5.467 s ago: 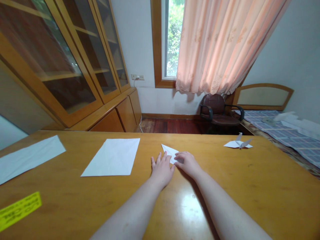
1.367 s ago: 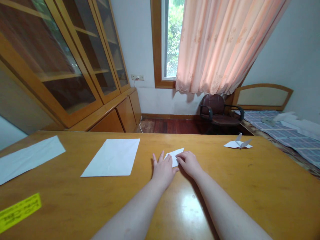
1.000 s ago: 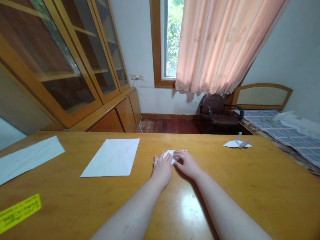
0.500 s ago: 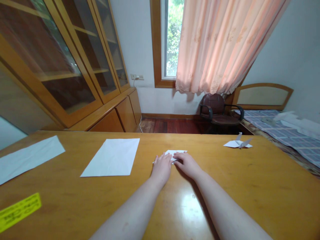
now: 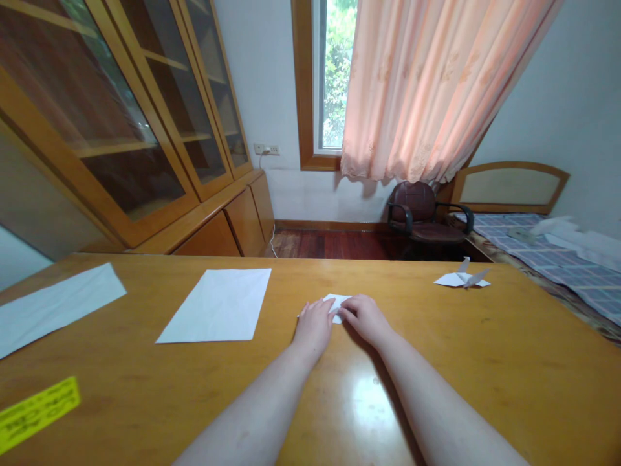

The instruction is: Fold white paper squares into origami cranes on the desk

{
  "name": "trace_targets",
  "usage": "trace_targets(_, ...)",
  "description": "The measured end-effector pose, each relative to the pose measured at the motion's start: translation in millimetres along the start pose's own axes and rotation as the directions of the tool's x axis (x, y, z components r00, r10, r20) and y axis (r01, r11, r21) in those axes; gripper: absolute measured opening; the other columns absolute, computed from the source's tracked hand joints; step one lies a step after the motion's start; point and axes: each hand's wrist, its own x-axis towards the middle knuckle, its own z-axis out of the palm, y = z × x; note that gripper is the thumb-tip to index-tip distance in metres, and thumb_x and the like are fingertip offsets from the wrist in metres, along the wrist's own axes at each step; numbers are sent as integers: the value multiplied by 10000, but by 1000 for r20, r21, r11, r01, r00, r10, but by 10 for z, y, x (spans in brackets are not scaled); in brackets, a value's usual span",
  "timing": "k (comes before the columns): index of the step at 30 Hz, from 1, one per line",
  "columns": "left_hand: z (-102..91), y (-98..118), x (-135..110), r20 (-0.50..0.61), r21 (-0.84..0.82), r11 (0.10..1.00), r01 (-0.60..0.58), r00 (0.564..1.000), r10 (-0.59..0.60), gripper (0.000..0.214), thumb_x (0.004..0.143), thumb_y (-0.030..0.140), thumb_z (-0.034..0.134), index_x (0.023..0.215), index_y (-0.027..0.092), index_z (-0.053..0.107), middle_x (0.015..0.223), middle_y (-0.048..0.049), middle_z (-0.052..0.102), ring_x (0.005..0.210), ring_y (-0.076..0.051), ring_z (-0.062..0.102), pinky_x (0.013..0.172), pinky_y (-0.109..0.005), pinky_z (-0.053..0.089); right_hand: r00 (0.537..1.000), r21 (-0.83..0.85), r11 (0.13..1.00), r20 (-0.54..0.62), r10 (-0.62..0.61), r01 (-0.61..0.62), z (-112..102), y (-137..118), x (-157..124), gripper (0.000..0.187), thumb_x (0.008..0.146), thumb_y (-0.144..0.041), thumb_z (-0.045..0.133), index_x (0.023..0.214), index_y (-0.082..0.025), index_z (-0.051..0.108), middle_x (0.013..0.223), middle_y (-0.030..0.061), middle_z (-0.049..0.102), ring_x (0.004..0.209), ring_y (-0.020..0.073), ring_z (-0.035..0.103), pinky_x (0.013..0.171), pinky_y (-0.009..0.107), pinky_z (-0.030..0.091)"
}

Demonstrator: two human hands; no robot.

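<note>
A small folded white paper (image 5: 336,310) lies on the wooden table in front of me, partly covered by both hands. My left hand (image 5: 314,321) rests on its left part with the fingers stretched out flat, pressing it to the table. At the paper's right side is my right hand (image 5: 365,316), its fingers curled with thumb and fingertips closed on the edge. The covered portions of the paper and its exact fold cannot be made out.
A white sheet (image 5: 218,307) lies left of my hands, with another white paper (image 5: 63,304) farther left. A folded paper crane (image 5: 463,278) sits at the table's far right. A yellow label (image 5: 39,414) is at the near left. Beyond the table stands a chair (image 5: 422,213).
The fingers of my right hand have curled in more, and the paper's right corner no longer shows beyond them. My left hand has stayed almost in place.
</note>
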Motion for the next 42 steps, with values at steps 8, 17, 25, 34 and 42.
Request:
trace_targets(8,-12,0,20,1,-15,1000,6,1000,-6,327,906,239,404,1188,261,567,1194,-36,622,1112,-194,538,1010,-353,343,1000,-31,1000,-1,8,-8,21,27,-1,228,865,-318,525,763,-207,695,778,32,666,760,152,561,757,272,379)
trace_targets(17,22,-35,24,2,-20,1000,-7,1000,7,361,873,185,441,1206,260,558,1212,-31,612,1140,-197,519,1012,-341,337,996,-40,995,-33,89,-90,57,72,13,95,768,-306,657,750,-217,686,817,35,666,820,179,553,793,301,366)
trace_targets(25,53,-64,31,-16,-70,998,0,1000,-1,334,862,164,452,1164,228,580,1218,-45,606,1122,-191,532,1033,-347,325,985,-16,986,-54,166,-168,71,108,20,80,728,-296,695,750,-221,679,857,41,660,863,198,538,799,315,355)
trace_targets(34,52,31,-27,67,120,990,-77,995,69,377,897,200,376,1243,185,526,1357,-87,501,1286,-228,403,1092,-465,247,975,9,976,-42,217,-217,88,123,26,57,729,-258,686,772,-222,676,874,32,649,887,190,529,811,304,350)
trace_targets(42,212,49,-141,133,280,942,-185,979,153,701,893,522,329,1430,77,252,1509,-161,201,1405,-263,135,1132,-488,144,943,-24,945,-82,323,-326,76,114,24,215,712,-309,692,907,-225,657,988,41,622,985,215,507,871,316,335)
